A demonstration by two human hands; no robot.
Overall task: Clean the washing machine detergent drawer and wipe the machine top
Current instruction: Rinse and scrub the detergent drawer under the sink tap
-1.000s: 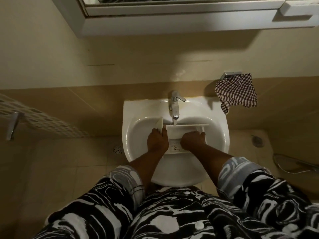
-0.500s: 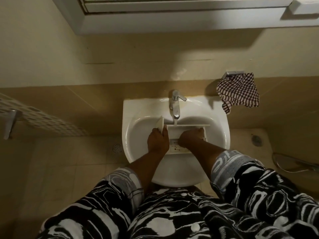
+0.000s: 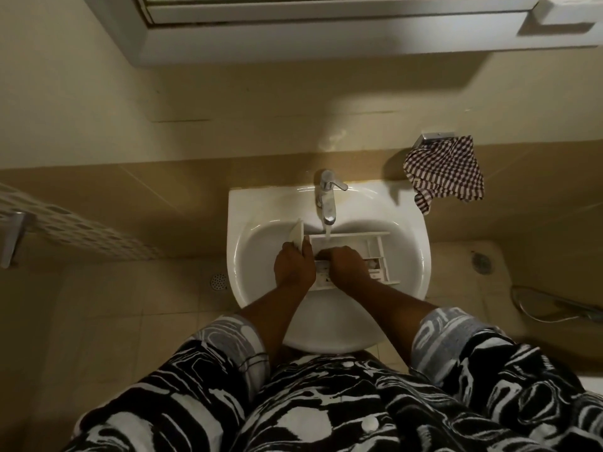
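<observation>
The white detergent drawer [image 3: 365, 247] lies across the bowl of a white sink [image 3: 261, 207], its long side running left to right, its far wall directly under the chrome faucet [image 3: 327, 199]. A thin stream of water [image 3: 327, 232] falls from the spout onto that far edge. The left hand [image 3: 293, 267] grips the drawer at its left end, fingers wrapped around the front panel [image 3: 297, 238], which stands up on edge above the knuckles. The right hand [image 3: 346, 265] is just beside it, set down inside the drawer's compartments with the fingers curled under; whether it holds anything there cannot be told, since the palm side is hidden. The two hands are close together but do not touch. The drawer's right-hand compartments [image 3: 375, 256] show past the right wrist. Both forearms are bare, with black-and-white patterned sleeves [image 3: 456, 337] pushed up. On the wall to the right of the sink a checked cloth [image 3: 445, 171] hangs from a metal holder [image 3: 435, 137]. A round floor drain [image 3: 218, 281] sits on the tiles left of the sink, and a hose [image 3: 548, 309] lies on the floor at the far right.
</observation>
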